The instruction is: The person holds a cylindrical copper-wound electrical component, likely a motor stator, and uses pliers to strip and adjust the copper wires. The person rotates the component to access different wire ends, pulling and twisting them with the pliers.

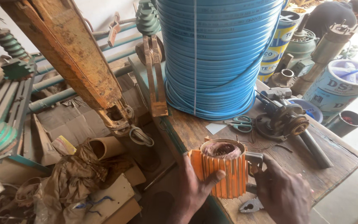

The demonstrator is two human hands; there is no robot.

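Both hands work at the bench edge: left hand point(195, 186) gripping an orange stator point(222, 170), right hand point(282, 191) clasping a metal tool point(255, 159) best kept square.

I count my two hands: my left hand point(193, 188) and my right hand point(282, 193), both on one orange ribbed motor stator point(222, 170). One big coil of blue flat cable point(218, 54) stands on one wooden bench point(336, 155). One pair of green-handled scissors point(241, 123) lies there. I see two printed tins point(340, 89) and one hand-cranked winder point(282, 118).
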